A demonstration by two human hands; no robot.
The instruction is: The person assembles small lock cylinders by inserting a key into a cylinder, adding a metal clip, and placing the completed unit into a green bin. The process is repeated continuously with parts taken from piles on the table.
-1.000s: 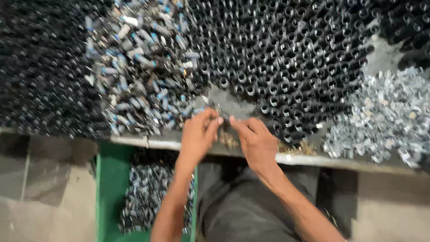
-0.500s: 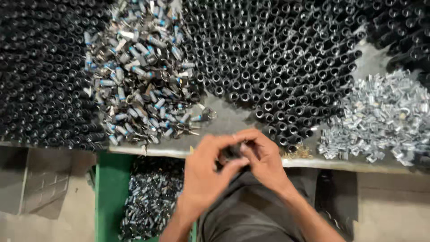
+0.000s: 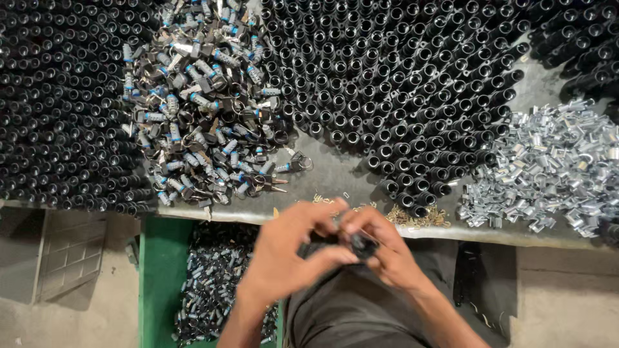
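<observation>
A: State the hands' position and grip.

B: Two hands, both at the near table edge (image 3: 213, 214), close to the body. The left hand (image 3: 287, 258) and right hand (image 3: 380, 248) meet, fingers curled around one small black part (image 3: 362, 245) pinched between them. Both are closed on it; its exact shape cannot be told.

A: Count the stock on the table.

B: Four groups. Black tubes (image 3: 400, 84) stand upright in two large fields, left and centre; a third cluster shows at the top right corner. Each field holds far too many to count. One heap of keyed cylinders (image 3: 206, 109) with blue bands lies between the two fields. One heap of silver clips (image 3: 554, 174) lies at right. One scatter of small brass bits (image 3: 412, 218) lies just beyond the right hand.

A: Below the table?

B: One green bin (image 3: 158, 283), left of the left forearm, holding more cylinder parts.
</observation>
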